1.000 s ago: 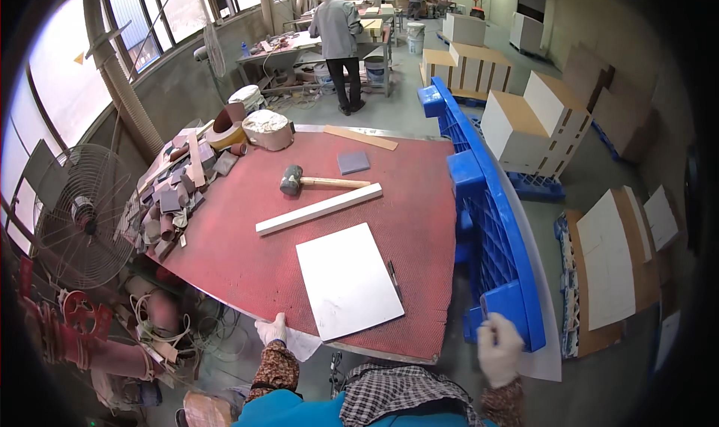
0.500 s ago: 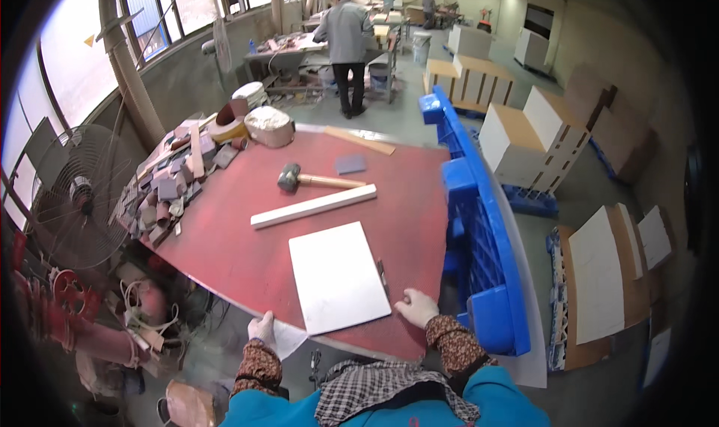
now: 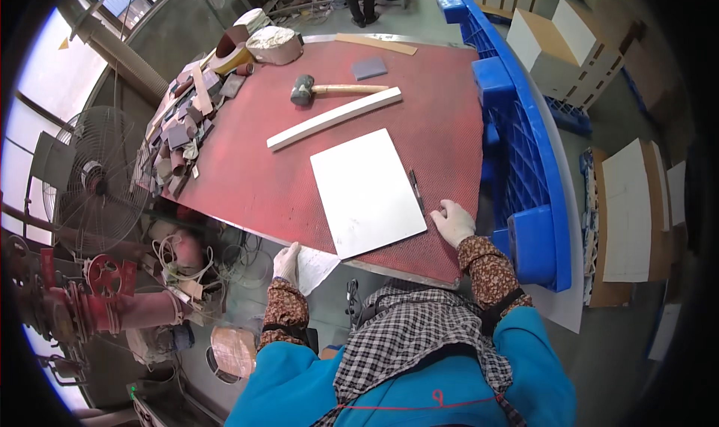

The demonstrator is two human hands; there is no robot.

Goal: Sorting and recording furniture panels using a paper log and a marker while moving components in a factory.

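Note:
My left hand, in a white glove, is closed on a sheet of paper at the near edge of the red-topped table. My gloved right hand rests on the tabletop with its thumb and fingers apart, holding nothing. Just left of it lies a flat white panel, with a dark pen along its right side. Beyond the panel are a long white strip and a mallet with a black head and wooden handle.
A grey pad and a thin wooden strip lie at the table's far side. Sanding blocks and scraps are heaped on the left. An upright blue plastic pallet borders the right side. A fan stands left.
The view has tilted downward, so the table and everything on it sit higher in the picture. Both hands keep nearly the same places relative to the table.

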